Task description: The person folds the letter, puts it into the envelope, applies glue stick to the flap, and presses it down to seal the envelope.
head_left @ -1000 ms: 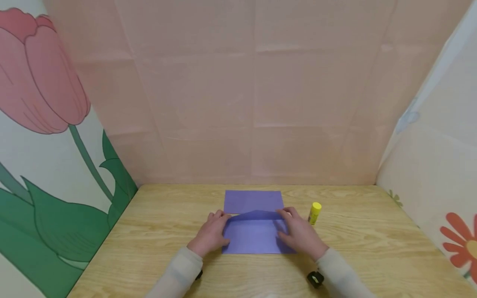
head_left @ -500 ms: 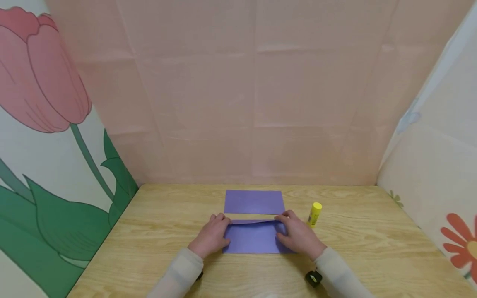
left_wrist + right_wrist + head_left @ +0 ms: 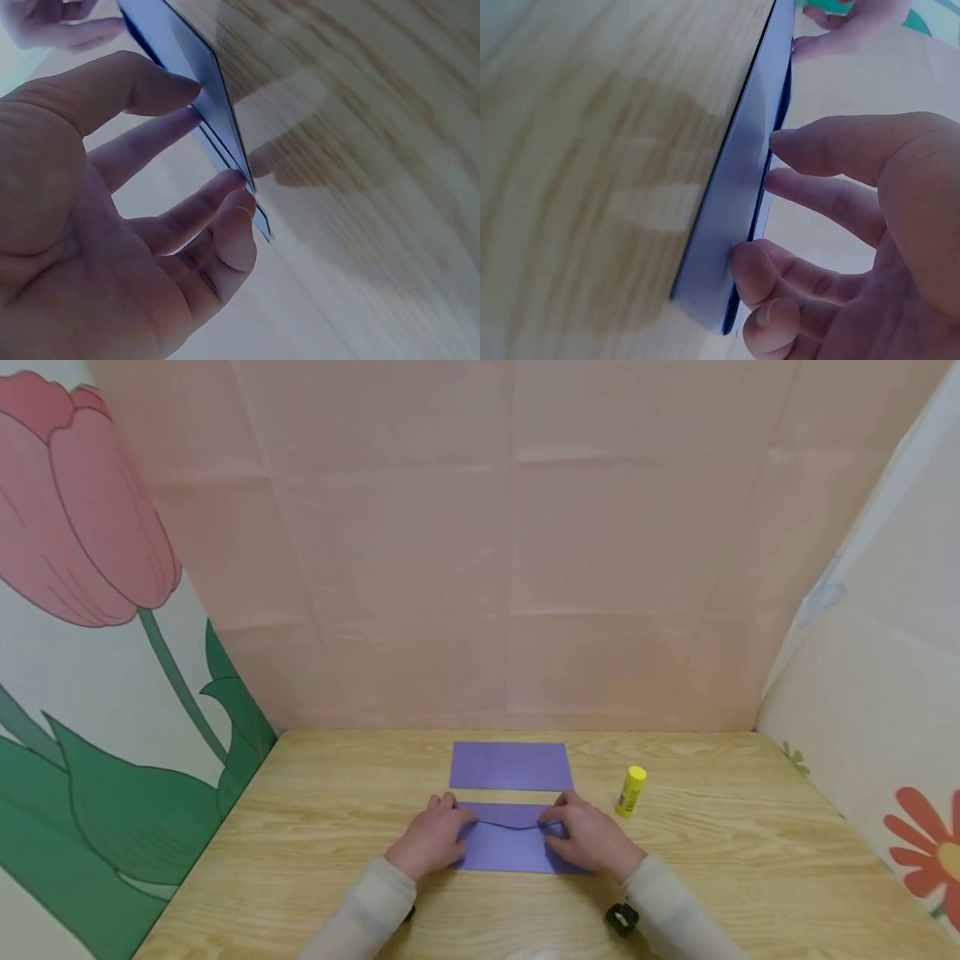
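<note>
A wooden table (image 3: 315, 827) fills the near ground; a second purple sheet (image 3: 511, 766) lies flat toward its far edge; a yellow glue stick (image 3: 631, 790) stands just right of it; a pink backdrop (image 3: 495, 543) rises behind; a tulip panel (image 3: 90, 610) stands left, a flowered panel (image 3: 885, 735) right.

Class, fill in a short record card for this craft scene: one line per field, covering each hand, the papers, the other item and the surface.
Left hand: fingers on the left end of the folded purple paper
Right hand: fingers on the right end of the same paper
Folded purple paper: lying on the table, far flap folded toward the person
Second purple sheet: flat, just beyond the folded one, apart from it
Glue stick: yellow, standing right of the papers, untouched
Surface: wooden table
</note>
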